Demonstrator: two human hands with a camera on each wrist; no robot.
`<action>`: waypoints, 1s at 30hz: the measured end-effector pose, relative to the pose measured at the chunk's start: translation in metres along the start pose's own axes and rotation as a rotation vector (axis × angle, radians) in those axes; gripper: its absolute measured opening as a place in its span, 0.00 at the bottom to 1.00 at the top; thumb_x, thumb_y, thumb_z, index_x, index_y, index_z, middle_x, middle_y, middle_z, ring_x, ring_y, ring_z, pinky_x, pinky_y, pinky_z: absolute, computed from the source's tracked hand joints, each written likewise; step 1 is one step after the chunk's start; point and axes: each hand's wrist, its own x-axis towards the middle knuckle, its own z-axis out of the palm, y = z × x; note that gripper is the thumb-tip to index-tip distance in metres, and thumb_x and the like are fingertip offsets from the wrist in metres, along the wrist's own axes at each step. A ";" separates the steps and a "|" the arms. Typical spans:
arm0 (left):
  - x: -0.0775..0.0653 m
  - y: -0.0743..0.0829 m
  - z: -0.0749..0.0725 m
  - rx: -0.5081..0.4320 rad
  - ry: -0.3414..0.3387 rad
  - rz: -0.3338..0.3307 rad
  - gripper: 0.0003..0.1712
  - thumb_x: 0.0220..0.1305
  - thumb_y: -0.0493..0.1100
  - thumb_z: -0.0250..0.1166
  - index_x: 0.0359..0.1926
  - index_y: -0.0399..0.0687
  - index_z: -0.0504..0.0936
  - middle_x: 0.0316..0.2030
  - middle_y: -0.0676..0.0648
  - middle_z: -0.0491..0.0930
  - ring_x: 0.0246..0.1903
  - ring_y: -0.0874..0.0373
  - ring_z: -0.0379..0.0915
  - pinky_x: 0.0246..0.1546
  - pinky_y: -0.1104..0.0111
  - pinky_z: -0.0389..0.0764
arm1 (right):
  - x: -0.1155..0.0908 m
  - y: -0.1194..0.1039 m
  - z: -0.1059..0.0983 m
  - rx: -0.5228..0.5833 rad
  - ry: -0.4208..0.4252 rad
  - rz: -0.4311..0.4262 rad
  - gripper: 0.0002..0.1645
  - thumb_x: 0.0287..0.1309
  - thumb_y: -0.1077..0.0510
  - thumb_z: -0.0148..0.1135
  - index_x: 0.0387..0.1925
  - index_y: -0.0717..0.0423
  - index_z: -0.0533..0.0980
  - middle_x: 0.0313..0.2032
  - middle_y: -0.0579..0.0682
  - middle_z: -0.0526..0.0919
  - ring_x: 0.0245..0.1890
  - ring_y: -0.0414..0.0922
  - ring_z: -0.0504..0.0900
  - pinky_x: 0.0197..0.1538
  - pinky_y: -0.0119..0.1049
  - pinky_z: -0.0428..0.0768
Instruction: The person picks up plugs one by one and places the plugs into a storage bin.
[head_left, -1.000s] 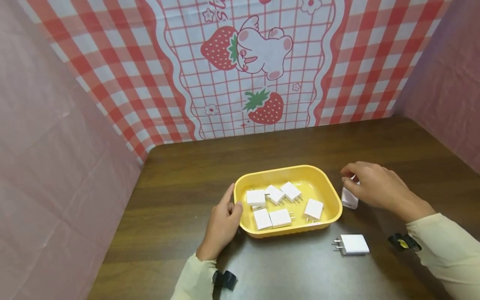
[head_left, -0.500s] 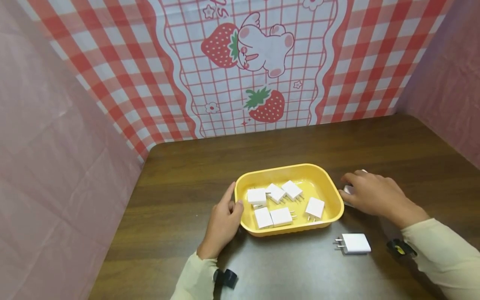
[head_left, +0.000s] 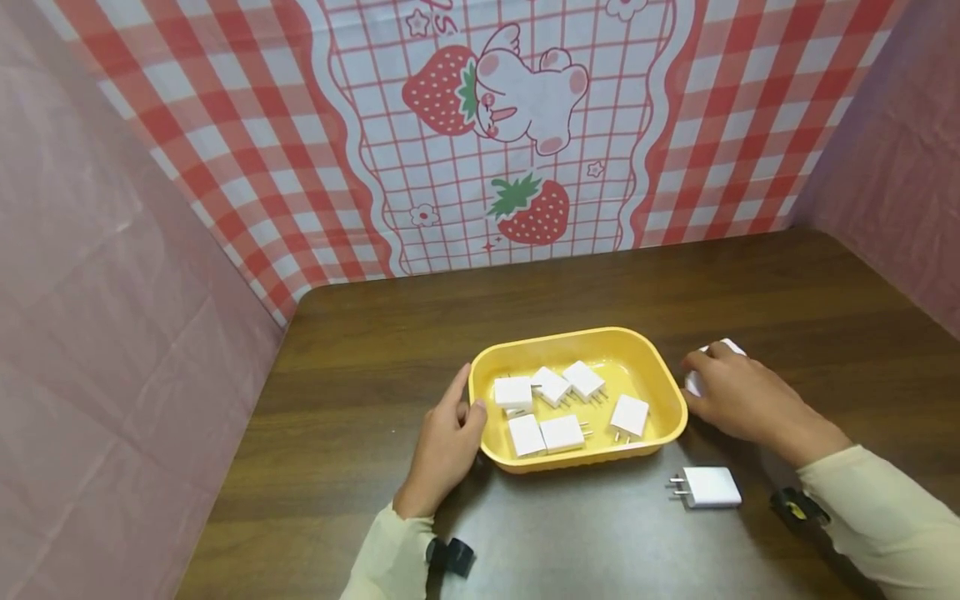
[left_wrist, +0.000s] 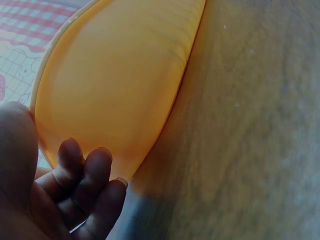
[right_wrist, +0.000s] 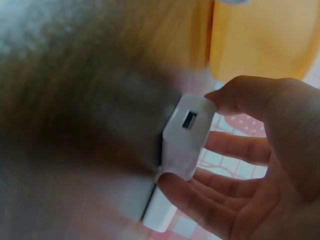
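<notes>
My left hand [head_left: 442,450] holds the left end of a yellow plastic tub [head_left: 663,392], thumb at its rim. In the left wrist view, curled fingers [left_wrist: 95,175] lie against the tub's outer wall. Several white phone chargers [head_left: 588,381] with metal prongs lie inside. Right of the tub, my right hand [head_left: 738,396] pinches a white phone charger [right_wrist: 187,135] between thumb and finger; its USB port shows in the right wrist view. Another white charger [head_left: 733,346] lies just beyond, partly hidden by the fingers. Nearer me, one charger [head_left: 711,487] lies on the table, prongs pointing left.
The brown wooden table [head_left: 360,375] has a red-and-white checked strawberry cloth [head_left: 525,208] hanging behind it. Pink sheets hang on the left [head_left: 135,292] and right [head_left: 892,167]. Black camera straps sit on both wrists.
My right hand has come down around the charger beside the tub and now pinches it. It has shifted slightly toward me. The left hand and the tub have stayed nearly still.
</notes>
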 end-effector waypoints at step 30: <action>0.000 -0.001 0.000 -0.007 -0.003 -0.013 0.35 0.70 0.46 0.56 0.77 0.52 0.62 0.15 0.54 0.67 0.14 0.61 0.62 0.15 0.69 0.64 | -0.004 0.000 -0.001 0.047 0.066 -0.055 0.25 0.51 0.54 0.72 0.47 0.68 0.81 0.42 0.67 0.79 0.37 0.60 0.79 0.41 0.62 0.80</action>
